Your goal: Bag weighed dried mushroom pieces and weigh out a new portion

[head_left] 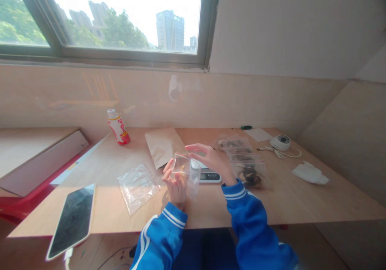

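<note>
I'm holding a clear zip bag point(184, 169) up off the table point(289, 203), just in front of my chest, between my two hands. My left hand point(175, 187) is closed around the bag's lower part, with my fingers point(168, 169) curled up against the plastic. My right hand point(212, 161) sits at the bag's upper edge, its fingers spread and reaching across the top, but I can't tell whether it's clamped there or only touching. Something pale lies inside the bag, too blurred to name. Just behind my hands is a digital scale point(210, 176), partly hidden by the bag. To its right runs a row of zip bags point(241, 157) with dark contents, the nearest one point(249, 174) close to my right wrist. On my left, a kraft pouch point(164, 147) lies near the bag I'm holding, and a crumpled empty zip bag point(138, 188) lies nearer the table's front edge. Farther off are a red-and-white bottle point(118, 127), a phone point(72, 221), a white device with a cable point(280, 142), and a white cloth point(310, 172).
</note>
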Tool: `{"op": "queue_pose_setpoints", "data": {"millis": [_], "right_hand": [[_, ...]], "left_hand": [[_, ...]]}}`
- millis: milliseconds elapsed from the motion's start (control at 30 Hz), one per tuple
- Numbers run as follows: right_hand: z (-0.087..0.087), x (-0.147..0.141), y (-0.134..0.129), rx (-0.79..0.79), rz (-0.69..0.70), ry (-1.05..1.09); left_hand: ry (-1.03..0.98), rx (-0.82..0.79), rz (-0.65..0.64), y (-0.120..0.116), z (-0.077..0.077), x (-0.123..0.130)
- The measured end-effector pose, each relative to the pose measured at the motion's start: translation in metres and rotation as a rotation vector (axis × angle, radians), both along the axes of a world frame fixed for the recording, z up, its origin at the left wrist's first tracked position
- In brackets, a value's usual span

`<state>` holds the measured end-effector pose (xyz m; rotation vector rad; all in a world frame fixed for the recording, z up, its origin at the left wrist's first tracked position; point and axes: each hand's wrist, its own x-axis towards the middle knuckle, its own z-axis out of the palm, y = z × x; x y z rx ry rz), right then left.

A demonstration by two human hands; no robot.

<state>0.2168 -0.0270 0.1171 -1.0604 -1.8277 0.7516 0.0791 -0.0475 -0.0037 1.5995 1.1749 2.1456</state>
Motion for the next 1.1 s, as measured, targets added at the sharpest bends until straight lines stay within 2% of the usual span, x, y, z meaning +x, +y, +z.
{"op": "queue_pose_setpoints", "data": {"millis": [67,167,267,367,467,567,633,700,767,800,900,967,1033,1100], "right_hand": [[-0.015,0.003,0.009,0.02,-0.139,-0.05],[-0.048,0.006,0.028,0.078,-0.317,-0.295],[-0.073,0.004,0.039,0.087,-0.332,-0.411],[-0.082,0.0,0.042,0.084,-0.359,-0.42],[-0.074,0.0,0.039,0.095,-0.417,-0.37],[-0.048,-0.001,0.025,0.125,-0.415,-0.105],[-0.027,-0.001,0.009,0.123,-0.281,0.014],[-0.009,0.001,-0.005,0.077,-0.095,-0.026],[-0.004,0.007,-0.011,0.018,-0.014,-0.055],[-0.006,0.012,-0.01,0.0,-0.031,-0.047],[-0.034,0.034,0.009,0.026,-0.223,-0.046],[-0.061,0.05,0.026,0.078,-0.37,-0.171],[-0.083,0.061,0.04,0.062,-0.431,-0.356],[-0.098,0.068,0.047,0.045,-0.457,-0.472]], "left_hand": [[-0.004,0.012,0.009,0.001,0.0,0.0],[-0.004,0.026,0.001,0.002,-0.001,-0.001],[0.009,0.021,-0.004,0.003,-0.003,-0.002],[0.013,0.026,0.002,0.003,-0.003,-0.003],[0.003,0.028,0.007,0.003,-0.002,-0.002],[-0.022,0.019,0.006,0.002,-0.002,-0.001],[-0.038,0.009,0.0,0.002,-0.002,-0.001],[-0.055,-0.004,-0.008,0.002,-0.002,-0.001],[-0.067,-0.011,-0.011,0.001,-0.002,-0.001],[-0.071,-0.011,-0.009,0.001,-0.001,-0.001],[-0.077,0.001,-0.018,0.0,0.0,0.0],[-0.08,0.011,-0.036,0.0,0.0,-0.001],[-0.071,0.009,-0.045,0.001,-0.001,-0.001],[-0.061,0.001,-0.038,0.001,-0.002,-0.001]]}}
